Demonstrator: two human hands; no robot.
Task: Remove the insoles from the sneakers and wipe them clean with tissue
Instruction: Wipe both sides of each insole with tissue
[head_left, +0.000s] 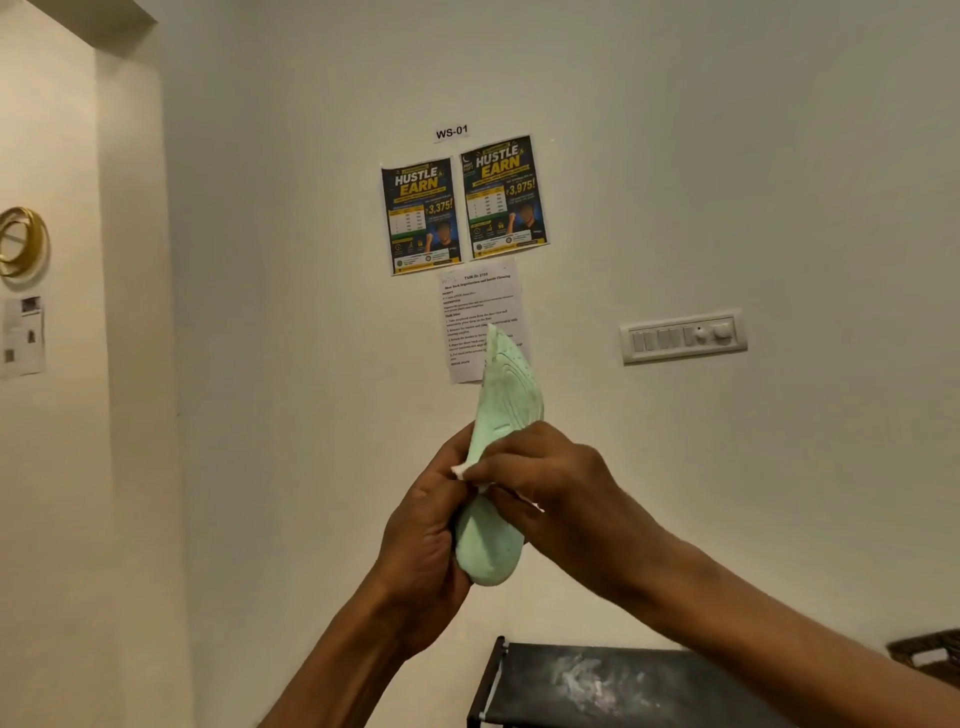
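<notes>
A pale green insole (506, 395) stands nearly upright in the air in front of the wall, its ridged underside facing me and its heel end low. My left hand (423, 540) grips its lower half from the left. My right hand (540, 478) reaches across the insole's middle, pinching a small white tissue (460, 471) against it. Only scraps of the tissue show between the fingers. No sneaker is in view.
A black rack top (623, 680) with a whitish smear sits below my arms at the bottom. On the wall behind hang two posters (462, 205), a printed sheet (467, 306) and a switch panel (683, 338). A woven basket edge (930, 652) shows at the lower right.
</notes>
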